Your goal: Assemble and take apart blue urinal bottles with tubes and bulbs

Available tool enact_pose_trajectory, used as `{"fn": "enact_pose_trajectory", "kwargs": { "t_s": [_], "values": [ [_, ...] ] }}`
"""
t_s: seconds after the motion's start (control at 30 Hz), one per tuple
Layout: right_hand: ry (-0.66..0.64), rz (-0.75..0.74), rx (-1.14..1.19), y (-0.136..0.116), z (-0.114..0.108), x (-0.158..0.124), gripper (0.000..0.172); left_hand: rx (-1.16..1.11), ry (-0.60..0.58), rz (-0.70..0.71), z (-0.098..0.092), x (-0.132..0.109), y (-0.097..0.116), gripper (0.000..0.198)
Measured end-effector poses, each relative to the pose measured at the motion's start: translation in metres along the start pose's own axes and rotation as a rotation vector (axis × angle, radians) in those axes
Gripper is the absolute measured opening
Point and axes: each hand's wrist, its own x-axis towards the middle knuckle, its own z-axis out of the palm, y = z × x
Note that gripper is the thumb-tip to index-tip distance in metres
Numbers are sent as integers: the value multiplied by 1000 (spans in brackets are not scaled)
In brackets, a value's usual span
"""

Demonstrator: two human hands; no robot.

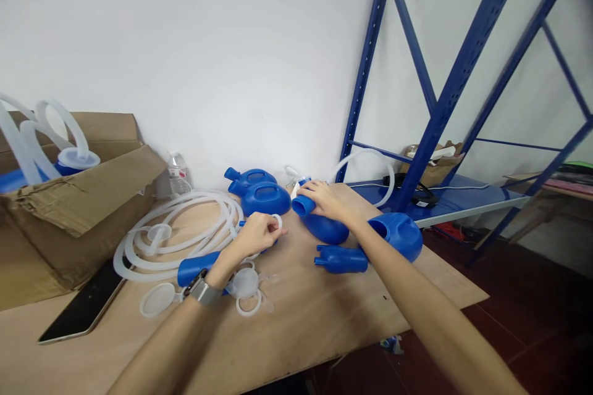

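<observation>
My right hand [323,199] is wrapped round the neck of a blue plastic urinal bottle [327,229], whose open mouth faces me. A white plastic ring [278,220] is pinched in the fingers of my left hand [260,234], a short way to the left of that mouth. Two more blue urinal bottles with handles [265,199] lie behind my hands. Under my left wrist is a blue tubular part [197,268], partly hidden. Near it lie white lids with ring straps [244,284]. A small blue piece by my left fingers is mostly covered.
Coiled clear tubing [134,253] lies at the left beside a cardboard box [88,216] holding more tubes. A dark tablet [86,305] and a water bottle [177,174] are near it. On the right lie a blue part [341,259], a wide-mouthed blue container [402,236] and a blue metal rack [445,99].
</observation>
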Motion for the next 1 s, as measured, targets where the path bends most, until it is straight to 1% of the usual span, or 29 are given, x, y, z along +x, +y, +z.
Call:
{"fn": "enact_pose_trajectory", "kwargs": {
  "t_s": [0.07,0.13,0.17,0.23,0.33,0.37,0.43,0.47,0.53,0.57,0.63,0.7,0.73,0.77,0.8,0.83,0.9,1.0],
  "values": [
    [33,21,39,0,-8,-4,45,20,-110,-29,-9,-19,-5,39],
    [46,-18,24,-7,-13,-6,44,90,-233,-66,-15,-39,-8,34],
    [48,-47,0,-14,-14,-7,44,161,-277,-88,-16,-48,-8,30],
    [62,-86,-60,-31,-13,-7,45,330,-318,-134,-15,-63,-7,20],
    [126,-73,-120,-60,-5,-6,49,490,-308,-198,-9,-77,-5,8],
    [143,-73,-122,-69,-1,-6,50,502,-296,-217,-7,-78,-4,6],
    [171,-84,-99,-85,7,-6,50,509,-259,-250,-3,-79,-5,12],
    [186,-91,-81,-92,12,-6,48,514,-237,-265,-2,-79,-5,15],
    [225,-109,-66,-105,20,-8,44,527,-194,-295,-2,-76,-8,14],
    [251,-122,-75,-111,24,-9,41,513,-145,-306,-4,-74,-9,16],
    [310,-169,-115,-121,33,-11,33,390,23,-319,-11,-70,-9,27],
    [350,-248,-165,-128,42,-13,29,136,200,-311,-23,-63,-5,33],
    [354,-298,-186,-131,47,-13,28,7,239,-285,-30,-58,-1,34],
    [344,-350,-202,-134,52,-13,28,-88,222,-247,-37,-54,4,35],
    [323,-400,-209,-136,57,-13,28,-125,160,-189,-43,-49,10,37],
    [299,-439,-206,-138,61,-13,28,-105,81,-131,-47,-44,16,38],
    [258,-469,-163,-143,67,-13,30,55,-58,-44,-52,-35,26,39],
    [228,-461,-95,-150,68,-16,32,306,-179,-13,-48,-25,31,41]
  ]
}}
